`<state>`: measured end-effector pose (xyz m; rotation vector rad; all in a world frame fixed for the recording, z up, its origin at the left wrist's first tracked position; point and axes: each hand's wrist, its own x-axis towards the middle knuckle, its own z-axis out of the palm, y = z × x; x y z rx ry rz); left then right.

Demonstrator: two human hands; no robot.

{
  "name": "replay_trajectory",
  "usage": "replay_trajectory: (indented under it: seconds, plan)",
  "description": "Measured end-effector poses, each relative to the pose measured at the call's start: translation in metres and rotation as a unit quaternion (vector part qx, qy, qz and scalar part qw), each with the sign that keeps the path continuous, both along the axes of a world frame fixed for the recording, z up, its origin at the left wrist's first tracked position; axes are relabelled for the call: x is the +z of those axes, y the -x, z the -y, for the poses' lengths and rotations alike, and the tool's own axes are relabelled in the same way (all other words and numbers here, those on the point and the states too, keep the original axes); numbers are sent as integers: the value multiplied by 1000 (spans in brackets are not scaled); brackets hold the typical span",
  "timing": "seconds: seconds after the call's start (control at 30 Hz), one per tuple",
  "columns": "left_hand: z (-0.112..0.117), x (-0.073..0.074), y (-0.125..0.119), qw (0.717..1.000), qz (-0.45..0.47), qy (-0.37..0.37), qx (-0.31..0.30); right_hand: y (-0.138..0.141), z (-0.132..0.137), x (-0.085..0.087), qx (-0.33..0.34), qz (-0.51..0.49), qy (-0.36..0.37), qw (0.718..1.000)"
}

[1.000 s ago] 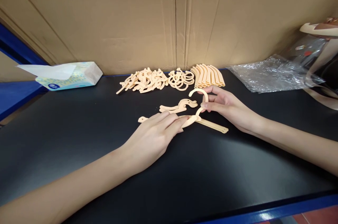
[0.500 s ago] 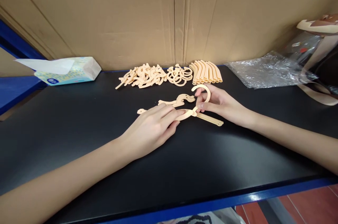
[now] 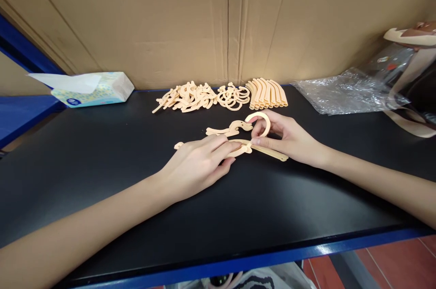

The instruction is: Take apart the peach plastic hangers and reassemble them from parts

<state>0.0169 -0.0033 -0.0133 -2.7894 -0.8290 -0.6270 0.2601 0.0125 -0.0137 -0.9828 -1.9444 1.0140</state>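
Observation:
Between the fingers and thumb of my right hand (image 3: 289,139) is a beige hanger hook (image 3: 267,122), curved like an open ring. Its lower end meets a beige curved hanger piece (image 3: 238,149). My left hand (image 3: 200,162) is closed over that piece near the table top, covering much of it. A long hanger arm (image 3: 272,154) sticks out to the right beneath my right hand, and a small rounded end (image 3: 178,145) shows left of my left hand. Just behind lies another group of beige hanger parts (image 3: 235,128), untouched.
Along the cardboard wall (image 3: 153,21) sit a heap of small beige parts (image 3: 189,97), a pile of hooks (image 3: 233,97) and a row of curved arms (image 3: 267,93). A tissue pack (image 3: 98,89) stands at left, a clear plastic bag (image 3: 344,91) at right.
My right hand has tipped the hook lower and turned it, so its lower end now sits against the piece under my left hand. The left hand has barely moved.

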Motion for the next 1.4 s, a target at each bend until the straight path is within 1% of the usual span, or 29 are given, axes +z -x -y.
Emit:
replay_trajectory:
  seconds: [0.07,0.13,0.2,0.27,0.33,0.43,0.5,0.53,0.63,0.73,0.8,0.9,1.03,1.13,1.2,1.3,1.4]
  plan:
    - [2,1,0,1000,-1,13,13,0,2,1,-11,0,-8,1000]
    - [4,4,0,998,13,50,26,1,3,2,-14,4,-16,1000]
    - [5,8,0,995,41,86,36,1,5,3,-10,20,-34,999]
    - [5,12,2,989,74,122,46,1,5,4,-8,48,-67,997]
    - [3,15,5,978,104,170,62,0,5,4,-6,83,-108,991]
    - [-2,15,9,951,143,262,80,-2,3,2,-5,143,-165,976]
    - [-5,15,10,923,169,334,86,-4,2,0,-16,186,-187,965]
    - [-7,15,10,904,184,376,87,-4,2,0,-21,207,-196,958]
    - [-10,14,10,829,235,500,87,-5,3,0,-20,263,-224,938]
    - [-11,15,10,760,288,580,49,-4,6,0,-10,300,-249,921]
    - [-12,16,10,730,307,610,33,-3,7,1,-4,319,-261,911]
    - [-13,19,9,701,319,637,45,-1,9,3,3,330,-273,904]
    - [-14,20,3,679,351,641,71,1,9,3,13,316,-281,906]
    - [-12,21,-4,668,380,631,104,3,9,2,23,327,-307,893]
    - [-10,23,-8,663,383,633,115,3,10,1,28,333,-321,886]
    - [-9,26,-13,649,375,651,120,1,11,0,30,317,-319,893]
    - [-11,28,-15,627,378,672,110,-1,12,1,33,303,-282,910]
